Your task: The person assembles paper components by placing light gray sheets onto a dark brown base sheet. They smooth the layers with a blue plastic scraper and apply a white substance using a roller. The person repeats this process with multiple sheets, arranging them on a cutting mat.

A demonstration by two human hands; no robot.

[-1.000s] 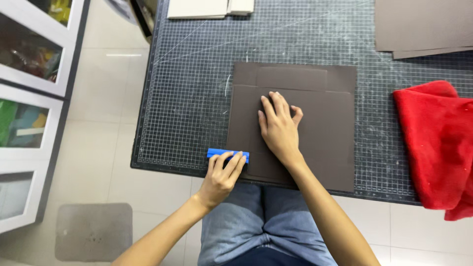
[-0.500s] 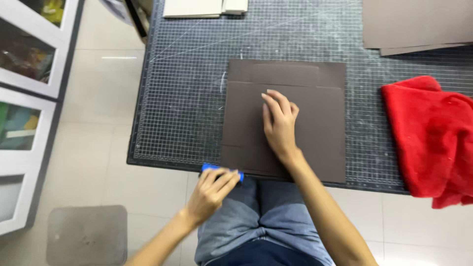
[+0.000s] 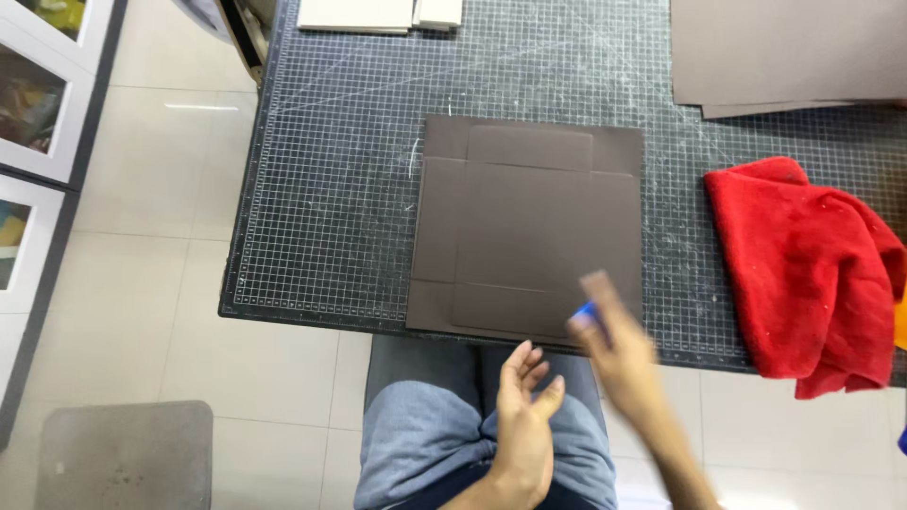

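A brown cardboard sheet (image 3: 529,227) with folded-in flaps lies flat on the dark gridded cutting mat (image 3: 331,189). My right hand (image 3: 619,354), blurred by motion, is over the sheet's near right corner, and a small blue tool (image 3: 587,312) shows at its fingers. Below the table edge, over my lap in blue jeans, my left hand (image 3: 524,420) is open with the fingers apart and holds nothing. Neither hand presses on the sheet.
A crumpled red cloth (image 3: 803,264) lies on the right of the mat. More brown sheets (image 3: 784,52) are stacked at the back right and pale boards (image 3: 378,13) at the back edge. On the tiled floor to the left stand framed pictures (image 3: 38,94) and a grey pad (image 3: 123,453).
My right hand has lifted off the sheet and swung to its near right corner. The blue tool has gone from my left hand to my right, and the left hand has opened over my lap.
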